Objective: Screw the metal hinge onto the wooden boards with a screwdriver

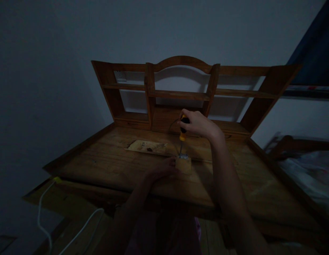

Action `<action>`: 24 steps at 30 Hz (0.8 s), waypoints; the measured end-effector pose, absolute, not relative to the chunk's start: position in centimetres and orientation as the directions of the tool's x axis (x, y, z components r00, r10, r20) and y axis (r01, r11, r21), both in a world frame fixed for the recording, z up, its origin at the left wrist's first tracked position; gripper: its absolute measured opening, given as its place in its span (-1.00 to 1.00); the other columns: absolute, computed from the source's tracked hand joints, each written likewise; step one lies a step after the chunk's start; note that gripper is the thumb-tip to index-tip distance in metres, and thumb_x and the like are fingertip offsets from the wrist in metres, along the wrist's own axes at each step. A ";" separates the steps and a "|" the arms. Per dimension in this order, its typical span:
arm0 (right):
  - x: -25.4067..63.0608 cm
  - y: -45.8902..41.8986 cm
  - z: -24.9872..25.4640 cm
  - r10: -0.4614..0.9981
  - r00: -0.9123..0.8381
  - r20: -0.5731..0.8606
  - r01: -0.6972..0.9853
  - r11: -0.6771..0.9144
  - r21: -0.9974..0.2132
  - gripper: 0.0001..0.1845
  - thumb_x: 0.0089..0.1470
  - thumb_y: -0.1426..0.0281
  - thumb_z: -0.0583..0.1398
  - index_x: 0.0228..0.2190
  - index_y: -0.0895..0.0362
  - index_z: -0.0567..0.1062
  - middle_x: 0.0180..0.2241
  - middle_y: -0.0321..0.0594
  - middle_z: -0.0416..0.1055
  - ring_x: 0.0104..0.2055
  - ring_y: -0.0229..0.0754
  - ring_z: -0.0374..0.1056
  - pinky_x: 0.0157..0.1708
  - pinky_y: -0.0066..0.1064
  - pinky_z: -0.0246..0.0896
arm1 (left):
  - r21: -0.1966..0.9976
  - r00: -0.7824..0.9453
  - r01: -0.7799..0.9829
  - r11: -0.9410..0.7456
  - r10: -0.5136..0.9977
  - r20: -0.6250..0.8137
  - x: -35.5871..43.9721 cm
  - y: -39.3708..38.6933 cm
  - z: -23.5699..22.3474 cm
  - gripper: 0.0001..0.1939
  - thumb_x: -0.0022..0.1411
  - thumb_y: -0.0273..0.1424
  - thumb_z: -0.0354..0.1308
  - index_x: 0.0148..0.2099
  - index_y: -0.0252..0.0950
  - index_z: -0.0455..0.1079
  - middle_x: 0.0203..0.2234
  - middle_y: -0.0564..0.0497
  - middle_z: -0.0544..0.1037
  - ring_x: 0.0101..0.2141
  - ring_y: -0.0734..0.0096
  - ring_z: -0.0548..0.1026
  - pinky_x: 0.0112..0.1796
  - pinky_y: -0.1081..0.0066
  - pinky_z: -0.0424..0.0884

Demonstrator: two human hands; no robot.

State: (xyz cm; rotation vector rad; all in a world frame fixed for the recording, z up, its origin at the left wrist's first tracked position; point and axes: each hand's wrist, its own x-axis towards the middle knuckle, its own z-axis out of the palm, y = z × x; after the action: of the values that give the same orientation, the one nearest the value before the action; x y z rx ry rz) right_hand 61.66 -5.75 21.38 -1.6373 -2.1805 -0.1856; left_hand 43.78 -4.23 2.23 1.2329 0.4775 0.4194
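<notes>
Nearest, the left hand (166,167) curls its fingers against a pale wooden block (183,165) on the brown wooden desk (100,159); the right hand's (194,123) fingers pinch a yellow-and-black-handled screwdriver (183,129) above it.

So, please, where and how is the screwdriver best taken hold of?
I would grip the screwdriver by its thick handle, from above and the right, as the right hand does. It stands nearly upright, handle up, its thin shaft reaching down to the metal piece.

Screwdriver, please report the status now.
Right hand grips screwdriver, tip down at metal piece on wooden block. Left hand at block's side. Wood strip lies behind, not in the way.
</notes>
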 end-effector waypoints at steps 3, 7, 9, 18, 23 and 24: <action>61.6 -5.7 21.3 0.894 -0.189 0.407 0.963 0.250 -0.103 -0.57 0.15 0.04 0.09 -0.13 0.11 0.37 -0.25 -0.03 0.49 -0.20 0.04 0.40 -0.28 -0.27 0.19 | 0.958 0.832 -0.049 0.282 0.542 -0.117 43.8 -4.1 1.9 -0.41 -0.11 -0.51 0.41 0.02 -0.31 0.39 -0.14 -0.11 0.56 -0.15 0.24 0.54 -0.06 0.26 0.39; 61.7 -5.7 21.4 0.898 -0.228 0.376 0.940 0.304 -0.155 -0.69 0.14 0.17 0.11 -0.16 0.10 0.38 -0.20 -0.06 0.49 -0.20 -0.02 0.40 -0.25 -0.31 0.21 | 0.946 0.814 -0.048 0.319 0.561 -0.148 43.7 -3.9 1.4 -0.38 -0.12 -0.52 0.42 0.05 -0.30 0.38 -0.11 -0.12 0.56 -0.14 0.21 0.54 -0.08 0.26 0.41; 61.7 -5.8 21.4 0.890 -0.252 0.379 0.928 0.334 -0.167 -0.75 0.13 0.25 0.12 -0.18 0.10 0.39 -0.19 -0.08 0.49 -0.19 -0.06 0.40 -0.22 -0.34 0.21 | 0.949 0.817 -0.050 0.311 0.560 -0.140 43.6 -3.9 1.3 -0.37 -0.11 -0.53 0.41 0.06 -0.29 0.37 -0.11 -0.13 0.56 -0.13 0.20 0.54 -0.09 0.27 0.42; 61.5 -5.9 21.5 0.905 -0.184 0.385 0.971 0.227 -0.070 -0.52 0.15 -0.01 0.06 -0.16 0.12 0.38 -0.26 -0.02 0.50 -0.23 0.05 0.41 -0.30 -0.29 0.18 | 0.947 0.819 -0.023 0.319 0.550 -0.165 43.6 -3.8 1.6 -0.40 -0.12 -0.55 0.39 0.03 -0.30 0.38 -0.12 -0.11 0.55 -0.16 0.25 0.53 -0.09 0.28 0.41; 61.6 -5.9 21.6 0.901 -0.233 0.366 0.946 0.298 -0.131 -0.70 0.15 0.20 0.09 -0.14 0.10 0.40 -0.19 -0.08 0.50 -0.20 -0.04 0.42 -0.25 -0.34 0.19 | 0.949 0.823 -0.055 0.311 0.552 -0.133 43.6 -3.6 1.1 -0.38 -0.12 -0.56 0.39 0.05 -0.30 0.36 -0.11 -0.12 0.55 -0.15 0.23 0.54 -0.07 0.26 0.40; 61.6 -5.9 21.6 0.898 -0.234 0.374 0.945 0.300 -0.130 -0.70 0.17 0.20 0.08 -0.14 0.10 0.40 -0.20 -0.08 0.51 -0.20 -0.05 0.42 -0.24 -0.34 0.19 | 0.950 0.820 -0.055 0.307 0.557 -0.132 43.6 -3.5 1.0 -0.37 -0.13 -0.56 0.40 0.05 -0.31 0.36 -0.11 -0.13 0.55 -0.16 0.22 0.54 -0.08 0.26 0.41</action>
State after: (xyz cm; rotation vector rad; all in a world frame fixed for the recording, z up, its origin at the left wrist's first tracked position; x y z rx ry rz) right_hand 61.57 -5.95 21.57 -1.6512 -2.1973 -0.1730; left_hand 43.61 -3.54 1.00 1.2007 0.4899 0.4269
